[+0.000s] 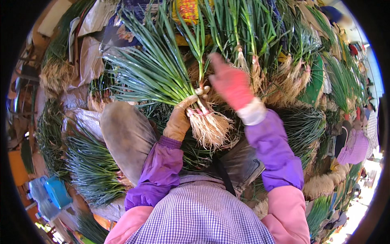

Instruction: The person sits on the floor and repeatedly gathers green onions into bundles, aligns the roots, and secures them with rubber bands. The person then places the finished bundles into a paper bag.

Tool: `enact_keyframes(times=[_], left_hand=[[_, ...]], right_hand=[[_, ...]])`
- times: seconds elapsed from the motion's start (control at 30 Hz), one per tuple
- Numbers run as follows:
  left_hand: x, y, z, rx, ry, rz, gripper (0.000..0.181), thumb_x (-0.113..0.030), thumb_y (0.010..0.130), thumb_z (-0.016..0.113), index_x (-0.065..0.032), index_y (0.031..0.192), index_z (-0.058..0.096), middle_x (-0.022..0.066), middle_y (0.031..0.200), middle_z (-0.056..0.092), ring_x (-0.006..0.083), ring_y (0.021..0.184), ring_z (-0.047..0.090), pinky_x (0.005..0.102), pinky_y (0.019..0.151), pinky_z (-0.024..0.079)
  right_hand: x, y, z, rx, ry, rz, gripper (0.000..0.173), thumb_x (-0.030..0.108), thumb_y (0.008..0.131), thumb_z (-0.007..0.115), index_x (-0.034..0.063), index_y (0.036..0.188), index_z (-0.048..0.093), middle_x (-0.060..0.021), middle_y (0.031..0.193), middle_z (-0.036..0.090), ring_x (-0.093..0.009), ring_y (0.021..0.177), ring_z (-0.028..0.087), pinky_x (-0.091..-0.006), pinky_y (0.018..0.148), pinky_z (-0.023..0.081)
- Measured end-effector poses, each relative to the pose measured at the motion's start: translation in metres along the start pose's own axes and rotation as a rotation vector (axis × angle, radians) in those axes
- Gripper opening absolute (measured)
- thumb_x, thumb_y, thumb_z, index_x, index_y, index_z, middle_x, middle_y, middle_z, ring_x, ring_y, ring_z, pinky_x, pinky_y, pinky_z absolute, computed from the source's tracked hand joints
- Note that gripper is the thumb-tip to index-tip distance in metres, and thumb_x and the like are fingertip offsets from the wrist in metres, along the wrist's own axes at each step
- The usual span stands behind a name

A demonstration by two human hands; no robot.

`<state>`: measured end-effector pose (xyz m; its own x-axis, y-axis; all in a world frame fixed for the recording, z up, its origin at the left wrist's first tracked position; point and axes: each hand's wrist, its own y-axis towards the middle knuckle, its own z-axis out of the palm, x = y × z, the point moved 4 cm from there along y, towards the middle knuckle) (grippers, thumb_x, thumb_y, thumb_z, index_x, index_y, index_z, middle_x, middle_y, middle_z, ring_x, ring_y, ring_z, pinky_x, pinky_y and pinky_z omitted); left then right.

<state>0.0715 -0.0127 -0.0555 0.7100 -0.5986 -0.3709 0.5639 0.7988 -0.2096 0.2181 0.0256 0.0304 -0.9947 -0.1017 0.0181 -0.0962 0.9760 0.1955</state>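
My left hand [179, 118], in a tan glove, grips a bunch of green onions [163, 80] just above the roots. The leaves fan out to the upper left, and a pale tuft of stringy roots [210, 128] hangs below the fist. One onion stalk [200, 68] stands apart from the others at the top of this grip. Right of it, my right hand [233, 84] wears a red glove and is blurred. Its thumb and forefinger are spread, with nothing visible between them. Behind that hand lie more loose green onions [254, 36] with their roots towards me.
A bundle of green onions [94, 170] lies by my left knee [128, 140], another heap [300, 125] to my right. Plastic sheeting [91, 58] and a yellow printed sack [187, 12] are beyond. A blue plastic container [58, 192] stands lower left. Other people [355, 146] are at the right.
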Motion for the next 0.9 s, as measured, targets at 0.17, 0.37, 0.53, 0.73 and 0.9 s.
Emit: enact_keyframes(times=[0.17, 0.37, 0.53, 0.73, 0.9], left_hand=[[-0.001, -0.004, -0.008, -0.082, 0.031, -0.03, 0.029, -0.008, 0.083, 0.057, 0.0019, 0.11, 0.057, 0.0113, 0.107, 0.059, 0.0181, 0.088, 0.059, 0.0312, 0.073, 0.054], [-0.011, -0.018, 0.016, 0.259, -0.214, -0.162, 0.031, -0.014, 0.084, 0.057, -0.0007, 0.112, 0.054, 0.0068, 0.087, 0.054, 0.0148, 0.08, 0.056, 0.0315, 0.068, 0.054], [-0.008, -0.012, -0.006, 0.124, -0.224, 0.013, 0.036, -0.012, 0.081, 0.058, 0.0026, 0.114, 0.056, 0.0142, 0.122, 0.055, 0.0166, 0.088, 0.057, 0.0345, 0.072, 0.057], [-0.005, -0.017, -0.016, -0.163, 0.244, -0.074, 0.032, -0.011, 0.084, 0.055, 0.0016, 0.113, 0.059, 0.0118, 0.104, 0.063, 0.0168, 0.077, 0.062, 0.0281, 0.068, 0.053], [-0.028, -0.018, -0.001, -0.064, 0.359, -0.015, 0.044, -0.001, 0.079, 0.059, 0.0023, 0.122, 0.052, 0.0105, 0.109, 0.063, 0.0163, 0.088, 0.063, 0.0256, 0.068, 0.053]], right_hand=[[0.024, 0.004, 0.023, -0.251, 0.011, -0.234, 0.01, 0.018, 0.085, 0.055, 0.0127, 0.092, 0.058, -0.0027, 0.064, 0.056, -0.02, 0.051, 0.055, -0.0319, 0.047, 0.045], [-0.031, 0.021, 0.04, -0.132, 0.217, 0.137, 0.016, 0.014, 0.085, 0.053, 0.0077, 0.075, 0.064, -0.0132, 0.071, 0.064, -0.026, 0.062, 0.063, -0.0364, 0.055, 0.052], [0.005, -0.03, 0.051, 0.649, 0.483, -0.354, 0.028, 0.021, 0.081, 0.054, 0.0024, 0.099, 0.064, -0.0107, 0.098, 0.066, -0.028, 0.086, 0.062, -0.0361, 0.079, 0.051], [0.034, -0.023, 0.022, 0.375, 1.175, 0.362, 0.026, 0.028, 0.084, 0.061, 0.0022, 0.089, 0.066, -0.0068, 0.078, 0.065, -0.013, 0.063, 0.059, -0.0235, 0.058, 0.047], [-0.064, -0.023, 0.022, -0.317, 1.426, 0.666, 0.026, 0.023, 0.087, 0.057, -0.002, 0.089, 0.066, -0.007, 0.075, 0.067, -0.01, 0.059, 0.058, -0.0241, 0.054, 0.044]])
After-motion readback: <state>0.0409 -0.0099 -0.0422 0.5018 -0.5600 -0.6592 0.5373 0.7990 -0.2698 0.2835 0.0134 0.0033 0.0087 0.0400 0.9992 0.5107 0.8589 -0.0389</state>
